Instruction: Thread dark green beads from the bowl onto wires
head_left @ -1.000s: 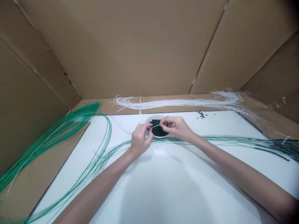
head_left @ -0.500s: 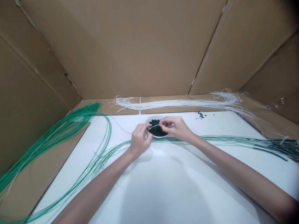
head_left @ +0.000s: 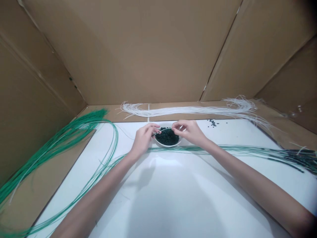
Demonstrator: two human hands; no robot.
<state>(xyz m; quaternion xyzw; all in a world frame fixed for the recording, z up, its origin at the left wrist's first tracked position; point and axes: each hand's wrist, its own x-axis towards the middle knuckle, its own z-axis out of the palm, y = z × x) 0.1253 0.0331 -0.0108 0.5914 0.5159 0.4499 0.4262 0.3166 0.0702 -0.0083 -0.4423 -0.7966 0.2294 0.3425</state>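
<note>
A white bowl (head_left: 168, 145) full of small dark green beads (head_left: 167, 136) stands on the white board. Over it runs a thin pale strand (head_left: 165, 129) between my two hands. My left hand (head_left: 145, 137), at the bowl's left edge, pinches the strand where a short dark section shows by the fingertips. My right hand (head_left: 186, 130), above the bowl's right edge, grips the strand between thumb and fingers.
Green strands (head_left: 81, 129) lie at the left and curve across the board (head_left: 168, 205) behind my wrists. Dark-covered ends (head_left: 294, 157) lie at the right. White strands (head_left: 185, 109) stretch along the back, near loose beads (head_left: 212, 123). Cardboard walls (head_left: 148, 49) surround the board.
My left hand has moved left and slightly up, off the bowl, showing more of the beads. My right hand has shifted slightly right. A dark section now shows on the strand by my left fingers.
</note>
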